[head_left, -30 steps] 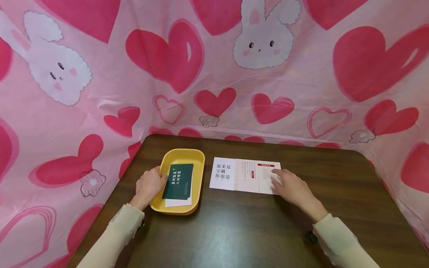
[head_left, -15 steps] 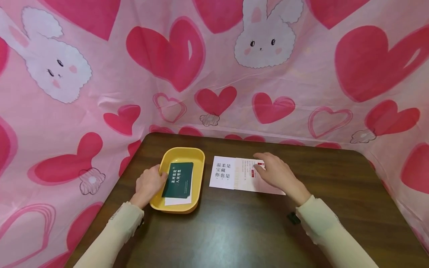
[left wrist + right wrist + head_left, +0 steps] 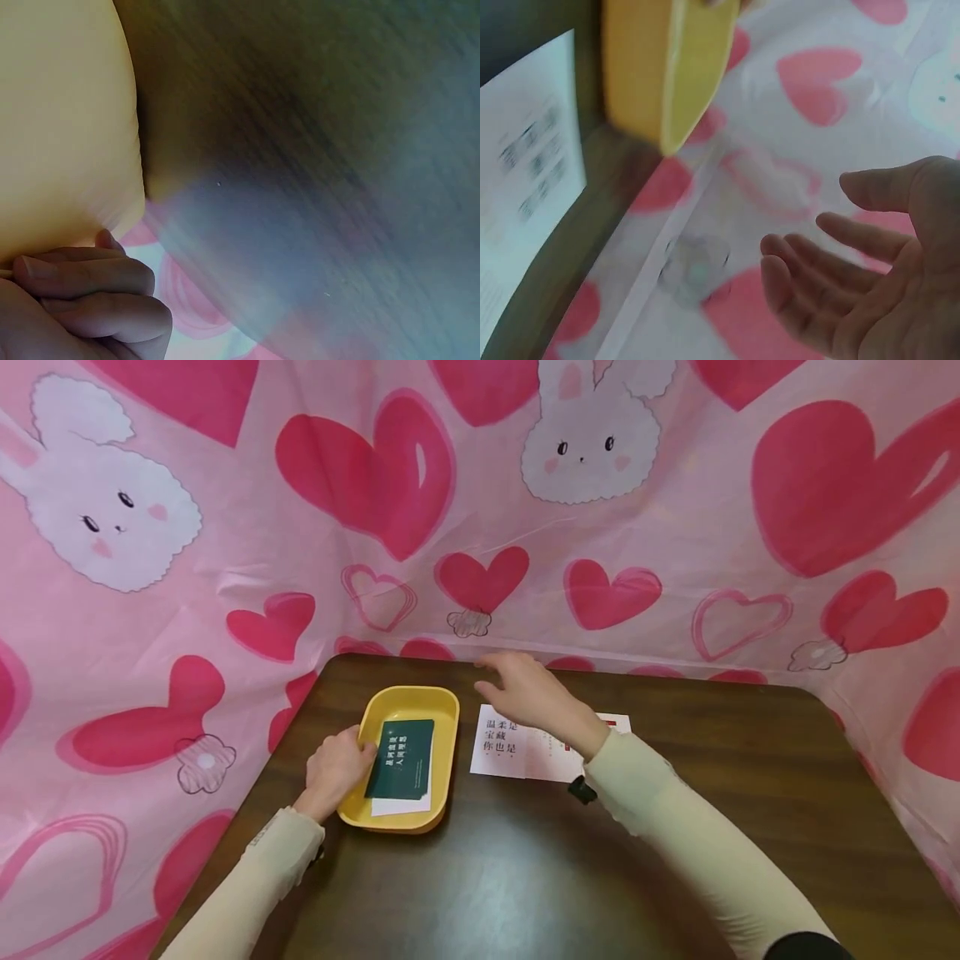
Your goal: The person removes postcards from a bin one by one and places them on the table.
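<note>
My left hand point(image 3: 337, 770) grips the left rim of a yellow plastic tray point(image 3: 447, 760); in the left wrist view its curled fingers point(image 3: 97, 285) pinch the tray's edge. Inside the tray lies a dark green card point(image 3: 408, 760) with white Chinese characters, on top of a white card point(image 3: 401, 807). My right hand point(image 3: 528, 689) is above the far part of a white and pale pink printed sheet point(image 3: 498, 752), right of the tray, and hides some of it. In the right wrist view that hand point(image 3: 855, 270) has loosely bent, spread fingers and holds nothing.
A dark brown wooden table point(image 3: 487, 877) carries everything. Behind and left of it hangs a pink cloth point(image 3: 525, 527) printed with hearts and rabbits, close to the table's far edge.
My right hand has left the sheet's right end and swept left across it, rising toward the tray. The left hand still holds the tray's rim in the same place.
</note>
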`<state>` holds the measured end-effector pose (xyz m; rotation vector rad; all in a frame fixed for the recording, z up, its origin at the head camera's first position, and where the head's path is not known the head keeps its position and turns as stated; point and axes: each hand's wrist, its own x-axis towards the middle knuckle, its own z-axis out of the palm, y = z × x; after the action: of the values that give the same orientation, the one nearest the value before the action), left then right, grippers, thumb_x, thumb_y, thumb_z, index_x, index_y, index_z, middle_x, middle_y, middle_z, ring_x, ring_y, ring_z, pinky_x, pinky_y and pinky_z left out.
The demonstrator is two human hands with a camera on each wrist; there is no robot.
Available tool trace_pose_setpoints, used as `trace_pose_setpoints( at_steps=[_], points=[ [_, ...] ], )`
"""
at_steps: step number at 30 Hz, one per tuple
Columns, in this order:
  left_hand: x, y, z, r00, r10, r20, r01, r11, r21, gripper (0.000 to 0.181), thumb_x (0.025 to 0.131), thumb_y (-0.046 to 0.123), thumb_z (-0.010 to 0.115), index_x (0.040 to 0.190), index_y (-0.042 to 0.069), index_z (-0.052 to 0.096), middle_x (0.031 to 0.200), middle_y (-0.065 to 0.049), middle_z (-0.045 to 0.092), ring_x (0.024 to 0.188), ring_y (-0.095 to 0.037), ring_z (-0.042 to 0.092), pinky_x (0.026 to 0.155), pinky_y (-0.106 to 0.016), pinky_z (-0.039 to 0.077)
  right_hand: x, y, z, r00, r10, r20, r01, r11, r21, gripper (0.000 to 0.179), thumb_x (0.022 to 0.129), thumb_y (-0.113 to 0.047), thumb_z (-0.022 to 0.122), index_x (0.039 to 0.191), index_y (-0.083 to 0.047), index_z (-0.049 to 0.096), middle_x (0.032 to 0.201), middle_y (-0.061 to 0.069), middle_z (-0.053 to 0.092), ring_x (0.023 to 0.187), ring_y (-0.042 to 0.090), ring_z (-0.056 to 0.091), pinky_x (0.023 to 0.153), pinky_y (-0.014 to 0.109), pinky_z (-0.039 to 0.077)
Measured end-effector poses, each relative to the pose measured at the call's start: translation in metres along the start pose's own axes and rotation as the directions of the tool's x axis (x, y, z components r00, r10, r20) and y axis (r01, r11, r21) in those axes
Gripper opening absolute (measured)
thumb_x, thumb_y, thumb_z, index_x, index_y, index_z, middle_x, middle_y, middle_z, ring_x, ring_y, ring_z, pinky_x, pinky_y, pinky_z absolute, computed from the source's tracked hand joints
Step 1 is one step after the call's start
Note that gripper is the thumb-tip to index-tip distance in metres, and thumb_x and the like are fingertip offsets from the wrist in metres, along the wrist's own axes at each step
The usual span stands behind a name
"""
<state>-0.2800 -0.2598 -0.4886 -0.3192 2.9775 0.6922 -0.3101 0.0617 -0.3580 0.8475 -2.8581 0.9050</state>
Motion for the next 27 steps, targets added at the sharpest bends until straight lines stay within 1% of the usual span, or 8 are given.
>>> trace_pose_setpoints(
  at_steps=[3, 7, 10, 14, 17, 20, 23, 27],
  points=[
    [0.0, 0.0, -0.001, 1.0, -0.001, -0.002, 0.001, 1.0, -0.007, 0.047, 0.103, 0.027, 0.062, 0.14, 0.0, 0.056, 0.093, -0.012, 0.068, 0.073, -0.024, 0.066, 0.071, -0.043, 0.062, 0.015, -0.021, 0.009, 0.999, 0.005, 0.034, -0.007, 0.998, 0.059, 0.048, 0.101, -0.022, 0.069, 0.144, -0.001, 0.061, 0.135, 0.015, 0.067, 0.117, 0.029, 0.063, 0.102, 0.046, 0.053],
    [0.001, 0.0, -0.001, 1.0, -0.004, -0.001, 0.004, 1.0, -0.014, 0.046, 0.103, 0.028, 0.062, 0.14, 0.001, 0.056, 0.093, -0.012, 0.068, 0.073, -0.025, 0.066, 0.072, -0.043, 0.062, 0.031, -0.043, 0.031, 0.993, 0.071, 0.093, -0.079, 0.994, 0.082, 0.055, 0.101, -0.026, 0.068, 0.149, -0.001, 0.055, 0.14, 0.016, 0.063, 0.122, 0.031, 0.06, 0.105, 0.047, 0.051],
    [0.001, -0.002, 0.001, 1.0, -0.006, 0.005, 0.006, 1.0, -0.016, 0.046, 0.103, 0.029, 0.062, 0.14, 0.002, 0.057, 0.092, -0.011, 0.068, 0.073, -0.025, 0.066, 0.072, -0.042, 0.062, 0.042, -0.054, 0.053, 0.979, 0.129, 0.159, -0.142, 0.987, 0.075, 0.055, 0.102, -0.029, 0.068, 0.147, -0.001, 0.055, 0.14, 0.016, 0.063, 0.12, 0.029, 0.06, 0.106, 0.045, 0.05],
    [0.001, -0.002, 0.0, 1.0, 0.004, 0.006, -0.004, 1.0, -0.021, 0.041, 0.103, 0.03, 0.063, 0.134, 0.003, 0.059, 0.09, -0.01, 0.068, 0.073, -0.024, 0.066, 0.07, -0.042, 0.062, 0.051, -0.06, 0.078, 0.944, 0.198, 0.265, -0.226, 0.971, 0.08, 0.053, 0.101, -0.033, 0.068, 0.14, 0.001, 0.055, 0.117, 0.015, 0.066, 0.089, 0.025, 0.067, 0.082, 0.039, 0.061],
    [0.002, -0.001, -0.001, 1.0, 0.018, 0.001, -0.018, 1.0, -0.024, 0.039, 0.103, 0.03, 0.063, 0.132, 0.003, 0.061, 0.09, -0.01, 0.068, 0.073, -0.025, 0.066, 0.069, -0.042, 0.062, 0.057, -0.062, 0.092, 0.911, 0.246, 0.33, -0.284, 0.956, 0.071, 0.048, 0.101, -0.032, 0.069, 0.134, 0.001, 0.055, 0.104, 0.012, 0.062, 0.075, 0.022, 0.066, 0.065, 0.037, 0.062],
    [0.003, 0.0, -0.002, 1.0, 0.025, -0.007, -0.026, 1.0, -0.011, 0.041, 0.103, 0.03, 0.063, 0.134, 0.002, 0.061, 0.09, -0.01, 0.068, 0.074, -0.026, 0.065, 0.069, -0.041, 0.061, 0.062, -0.061, 0.103, 0.888, 0.281, 0.363, -0.328, 0.942, 0.073, 0.043, 0.101, -0.03, 0.071, 0.127, 0.0, 0.056, 0.101, 0.01, 0.058, 0.08, 0.022, 0.066, 0.061, 0.037, 0.062],
    [0.004, -0.001, -0.001, 1.0, 0.026, -0.002, -0.025, 1.0, 0.005, 0.043, 0.103, 0.03, 0.063, 0.135, 0.001, 0.06, 0.087, -0.011, 0.066, 0.074, -0.026, 0.065, 0.067, -0.041, 0.06, 0.063, -0.06, 0.112, 0.86, 0.313, 0.403, -0.392, 0.911, 0.13, 0.038, 0.1, -0.026, 0.073, 0.121, -0.001, 0.055, 0.1, 0.011, 0.057, 0.087, 0.026, 0.069, 0.059, 0.037, 0.062],
    [0.003, -0.002, -0.001, 1.0, 0.017, 0.003, -0.017, 1.0, 0.013, 0.042, 0.103, 0.03, 0.063, 0.133, 0.001, 0.061, 0.084, -0.011, 0.065, 0.073, -0.027, 0.064, 0.067, -0.042, 0.06, 0.063, -0.059, 0.123, 0.838, 0.329, 0.435, -0.432, 0.887, 0.163, 0.035, 0.1, -0.024, 0.073, 0.117, 0.001, 0.056, 0.097, 0.013, 0.058, 0.077, 0.029, 0.072, 0.055, 0.036, 0.061]
  ],
)
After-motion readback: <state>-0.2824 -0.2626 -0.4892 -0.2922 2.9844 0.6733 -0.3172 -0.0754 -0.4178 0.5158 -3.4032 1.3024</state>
